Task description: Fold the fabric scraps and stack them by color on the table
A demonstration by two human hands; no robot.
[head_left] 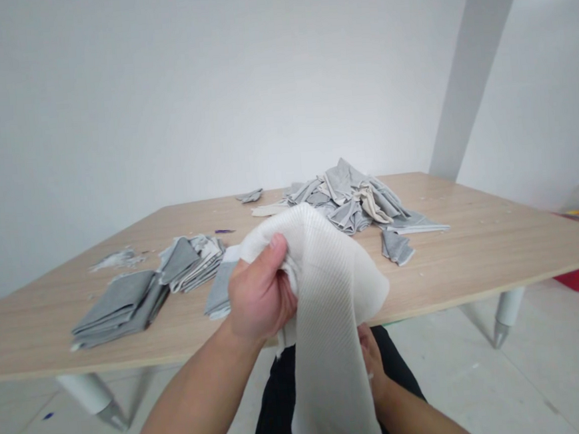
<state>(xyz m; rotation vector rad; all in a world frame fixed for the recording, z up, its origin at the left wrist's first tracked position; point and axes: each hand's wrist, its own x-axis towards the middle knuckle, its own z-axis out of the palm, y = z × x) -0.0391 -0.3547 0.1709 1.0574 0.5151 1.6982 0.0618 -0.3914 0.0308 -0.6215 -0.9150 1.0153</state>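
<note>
A length of white ribbed cloth (326, 294) hangs in front of me, its top bunched and its long strip falling over my lap. My left hand (260, 293) is closed on the bunched part, thumb on top, above the table's front edge. Lower and to the right, my right hand (373, 357) is beside the strip's edge, partly behind it. Its visible fingers look curled, and the cloth hides what they hold, if anything. A tiny bit of white shows at that hand.
On the wooden table (472, 249), a folded grey cloth stack (120, 304) and a smaller folded pile (193, 261) lie left. Behind stands a heap of grey and cream cloth pieces (348, 195). A dark purple slim tool (224, 231) and white scraps (117, 259) lie farther back.
</note>
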